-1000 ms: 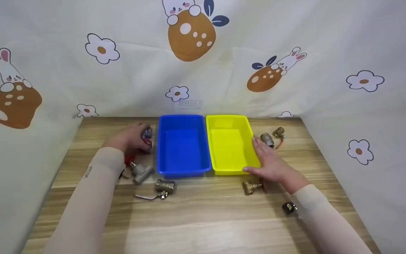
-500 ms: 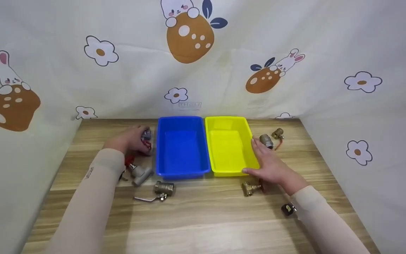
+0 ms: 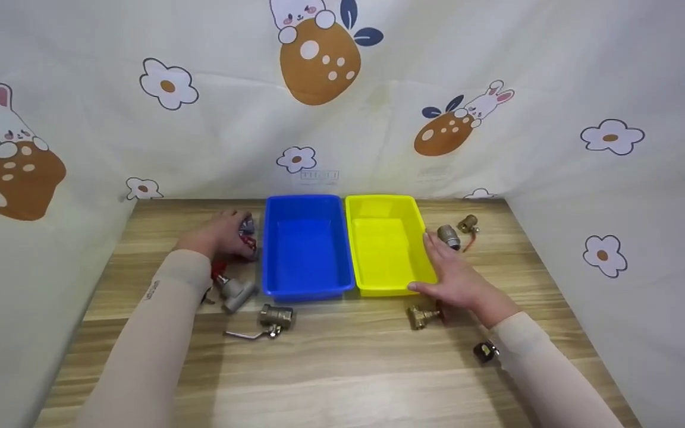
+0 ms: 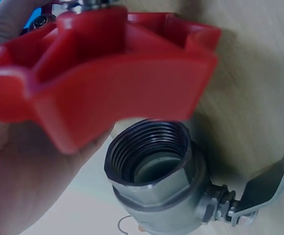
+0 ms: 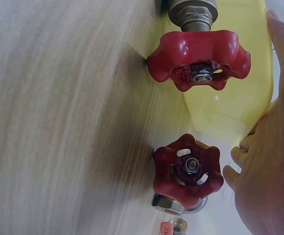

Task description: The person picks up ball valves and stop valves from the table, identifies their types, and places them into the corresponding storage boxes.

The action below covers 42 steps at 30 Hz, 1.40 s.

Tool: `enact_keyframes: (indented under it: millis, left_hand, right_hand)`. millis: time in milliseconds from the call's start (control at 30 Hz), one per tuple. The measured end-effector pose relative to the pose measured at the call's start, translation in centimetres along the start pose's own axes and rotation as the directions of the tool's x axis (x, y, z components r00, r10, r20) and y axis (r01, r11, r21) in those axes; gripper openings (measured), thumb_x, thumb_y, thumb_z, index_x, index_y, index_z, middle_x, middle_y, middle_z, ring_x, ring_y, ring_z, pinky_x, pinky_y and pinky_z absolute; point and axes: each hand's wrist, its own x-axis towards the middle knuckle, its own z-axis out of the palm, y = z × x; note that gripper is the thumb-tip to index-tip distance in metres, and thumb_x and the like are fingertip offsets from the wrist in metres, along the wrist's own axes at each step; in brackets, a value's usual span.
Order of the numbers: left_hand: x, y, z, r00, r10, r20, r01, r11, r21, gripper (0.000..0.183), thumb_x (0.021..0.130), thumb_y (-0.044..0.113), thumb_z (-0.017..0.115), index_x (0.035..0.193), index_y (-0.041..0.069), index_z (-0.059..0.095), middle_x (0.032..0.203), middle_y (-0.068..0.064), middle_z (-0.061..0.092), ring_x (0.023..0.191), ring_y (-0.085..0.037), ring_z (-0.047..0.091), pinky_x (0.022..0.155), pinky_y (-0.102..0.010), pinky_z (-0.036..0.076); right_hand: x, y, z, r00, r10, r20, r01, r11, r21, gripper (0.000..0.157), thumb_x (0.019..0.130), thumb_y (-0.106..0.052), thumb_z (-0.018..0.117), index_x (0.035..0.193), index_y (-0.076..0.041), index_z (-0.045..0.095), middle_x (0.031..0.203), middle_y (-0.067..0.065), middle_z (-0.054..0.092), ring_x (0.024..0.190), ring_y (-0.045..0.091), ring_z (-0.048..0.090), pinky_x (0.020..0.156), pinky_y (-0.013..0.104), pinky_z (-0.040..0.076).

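Note:
My left hand (image 3: pixel 211 233) curls its fingers and thumb round a grey-and-red valve (image 3: pixel 248 226) left of the blue tray (image 3: pixel 304 295); most of that valve is hidden. Close to the left wrist camera is a red handwheel (image 4: pixel 117 88), with a ball valve (image 4: pixel 156 191) and its steel lever beyond. Fingers straight and thumb spread, my right hand (image 3: pixel 456 274) rests against the near right side of the yellow tray (image 3: pixel 387 292). By it stand a brass valve with a red handwheel (image 5: pixel 198 56) and a second red-wheeled valve (image 5: pixel 187 171).
Toward the front left lie a grey valve (image 3: pixel 237 292) and a ball valve with a steel lever (image 3: pixel 277 318). A small valve with an orange lever (image 3: pixel 468 224) lies back right, and a black-ended piece (image 3: pixel 486 352) by the right forearm. Patterned cloth (image 3: pixel 223 137) surrounds the table.
The head view shifts very slightly. Both hands keep their places, the left at the grey-and-red valve and the right against the yellow tray.

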Motion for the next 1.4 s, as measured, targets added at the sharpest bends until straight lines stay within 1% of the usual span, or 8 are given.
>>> enact_keyframes:
  millis: [233,467,700,800,967,1033,1267,1400]
  left_hand:
    - [-0.1,0.0,-0.1,1.000,0.005,-0.004,-0.005,1.000,-0.004,0.108,0.084,0.040,0.093,0.169,0.003,0.038,0.171,-0.033,0.033,0.158,-0.056,0.029,0.125,-0.075,0.030]
    - [0.2,-0.3,0.1,1.000,-0.008,0.005,0.008,1.000,-0.022,0.109,0.085,0.042,0.093,0.170,0.006,0.036,0.170,-0.032,0.033,0.156,-0.056,0.031,0.123,-0.077,0.030]
    - [0.5,-0.7,0.2,1.000,0.009,0.003,-0.009,1.000,-0.028,0.102,0.085,0.040,0.094,0.164,0.003,0.042,0.165,-0.032,0.039,0.153,-0.054,0.035,0.124,-0.074,0.032]
    - [0.3,-0.5,0.0,1.000,0.007,0.013,-0.007,0.999,-0.036,0.101,0.086,0.040,0.094,0.164,0.001,0.042,0.164,-0.033,0.039,0.152,-0.055,0.037,0.124,-0.074,0.032]
    - [-0.1,-0.3,-0.3,0.999,-0.014,0.037,0.017,0.997,-0.069,0.108,0.086,0.039,0.094,0.169,0.000,0.036,0.169,-0.034,0.032,0.154,-0.057,0.034,0.125,-0.075,0.030]
    - [-0.3,-0.3,-0.3,0.999,-0.013,0.036,0.016,0.997,-0.077,0.108,0.086,0.039,0.095,0.168,0.000,0.036,0.167,-0.034,0.033,0.153,-0.057,0.035,0.124,-0.075,0.030]
    - [-0.2,-0.8,0.0,0.998,0.068,-0.019,-0.069,0.995,-0.076,0.097,0.085,0.031,0.093,0.160,-0.007,0.045,0.154,-0.035,0.049,0.141,-0.054,0.049,0.121,-0.070,0.039]
    - [-0.2,-1.2,0.0,0.994,0.102,-0.040,-0.105,0.991,-0.079,0.092,0.084,0.028,0.091,0.156,-0.010,0.048,0.145,-0.034,0.055,0.133,-0.051,0.056,0.118,-0.067,0.044]
  right_hand:
    - [0.1,0.1,0.1,1.000,-0.011,0.001,0.011,1.000,0.006,0.125,0.096,-0.077,0.067,0.176,-0.001,0.008,0.183,0.022,0.009,0.168,0.044,0.015,0.133,0.063,0.018]
    - [0.1,0.2,0.2,1.000,-0.007,0.005,0.007,1.000,-0.002,0.124,0.097,-0.077,0.066,0.176,-0.002,0.007,0.183,0.022,0.008,0.168,0.044,0.014,0.134,0.063,0.018]
    - [0.0,0.0,0.0,1.000,-0.002,0.002,0.002,1.000,-0.005,0.124,0.097,-0.078,0.065,0.176,-0.002,0.007,0.183,0.021,0.008,0.168,0.044,0.014,0.134,0.062,0.018]
    - [0.0,-0.1,0.0,1.000,0.000,0.001,0.000,1.000,-0.006,0.124,0.098,-0.076,0.066,0.176,-0.001,0.007,0.183,0.022,0.008,0.168,0.043,0.014,0.134,0.062,0.018]
    - [0.0,-0.1,0.1,1.000,-0.004,0.004,0.004,1.000,-0.003,0.123,0.098,-0.075,0.066,0.176,-0.001,0.006,0.183,0.023,0.008,0.168,0.044,0.013,0.134,0.062,0.018]
    - [0.0,-0.1,0.0,1.000,0.001,0.009,-0.001,1.000,0.001,0.124,0.098,-0.075,0.067,0.176,-0.002,0.006,0.183,0.022,0.007,0.168,0.043,0.013,0.134,0.061,0.018]
    - [0.0,0.0,0.1,1.000,-0.010,0.009,0.010,1.000,0.007,0.122,0.099,-0.072,0.068,0.176,0.000,0.006,0.183,0.023,0.007,0.167,0.046,0.015,0.133,0.065,0.018]
    - [0.0,0.0,0.1,1.000,0.000,0.013,0.000,1.000,0.003,0.123,0.098,-0.074,0.066,0.177,-0.002,0.005,0.184,0.021,0.006,0.168,0.044,0.014,0.133,0.063,0.018]
